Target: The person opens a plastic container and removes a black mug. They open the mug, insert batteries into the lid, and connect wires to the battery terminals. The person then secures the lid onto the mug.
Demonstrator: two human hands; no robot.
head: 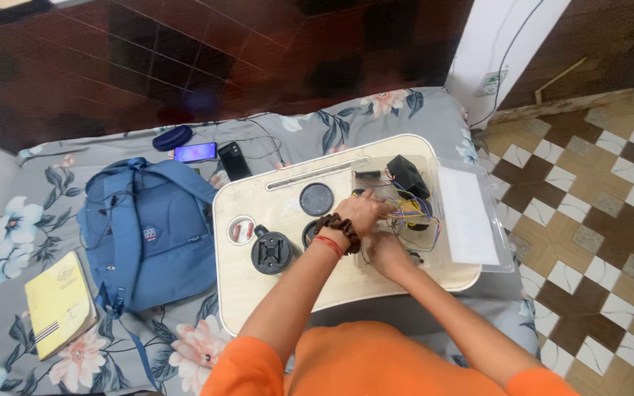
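Left hand (365, 211), beaded wristband, fingers curled down into the clear plastic box (412, 213) on the lap desk (273, 293), apparently pinching the coloured wires (412, 216). Right hand (384, 251) at the box's near edge; grip unclear. Risk: a tug snags tangled wires, dragging out the black part (407, 176).

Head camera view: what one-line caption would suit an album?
Both hands, left hand and right hand, reach into a clear plastic box of coloured wires on a lap desk.

A lit purple phone screen (195, 152) lies beside a dark phone (234, 160), perhaps face-down, behind the backpack (148, 235).
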